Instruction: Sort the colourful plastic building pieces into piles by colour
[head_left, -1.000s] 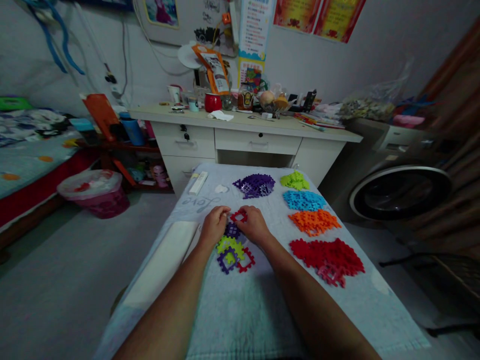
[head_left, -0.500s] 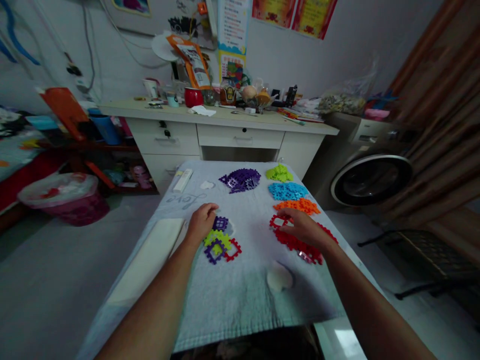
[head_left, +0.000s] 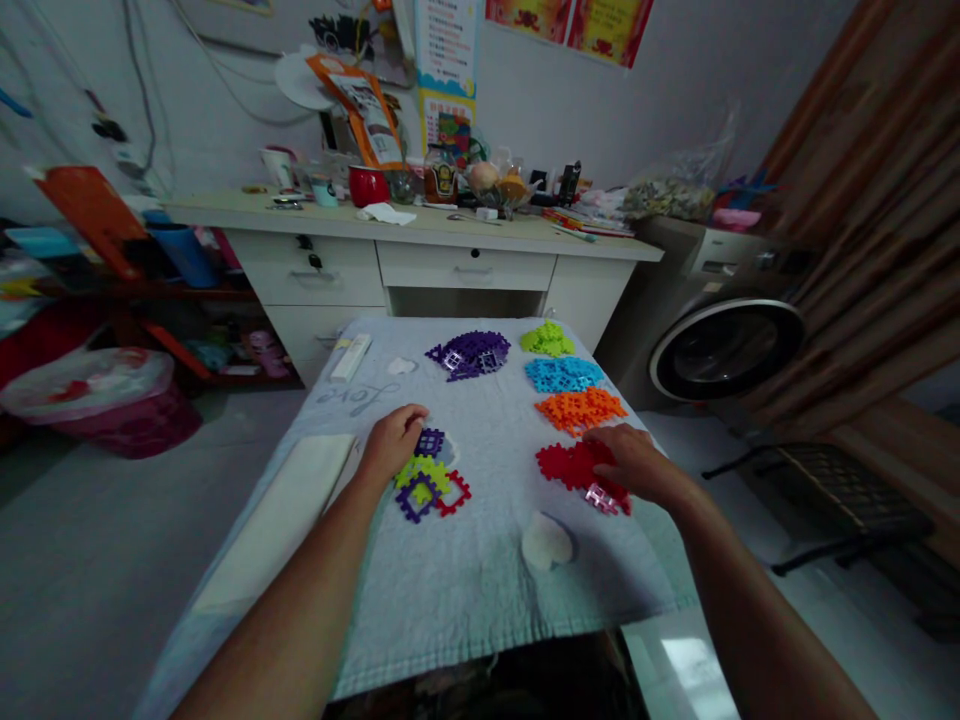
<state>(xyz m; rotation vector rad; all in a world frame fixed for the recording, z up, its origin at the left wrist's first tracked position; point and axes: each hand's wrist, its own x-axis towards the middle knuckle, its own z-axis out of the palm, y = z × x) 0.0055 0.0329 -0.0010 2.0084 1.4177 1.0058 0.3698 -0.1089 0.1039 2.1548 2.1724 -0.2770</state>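
On the left of the cloth, my left hand (head_left: 391, 440) rests with its fingers curled in. Whether anything is in them is hidden. Right beside it lies a small group of notched plastic building pieces: a purple window piece (head_left: 430, 442), lime pieces (head_left: 427, 468), a purple square frame (head_left: 409, 503) and a red frame (head_left: 466, 497). Over the right side of a pile of red pieces (head_left: 562, 464) is my right hand (head_left: 637, 462), thumb and fingers apart, partly covering the pile. A shiny pinkish window piece (head_left: 601, 498) lies at the pile's near edge.
Beyond the red pile lie orange (head_left: 581, 409), blue (head_left: 562, 375) and lime piles (head_left: 547, 339). A purple pile (head_left: 472, 355) sits at the far middle. A white box (head_left: 351, 358) and a long pale pad (head_left: 277, 520) line the left. A cluttered desk (head_left: 420, 231) stands behind.
My right hand has moved right across the red pile, and the open red frame seen at its fingertips no longer shows. My left hand stays by the small group. The view has shifted slightly.
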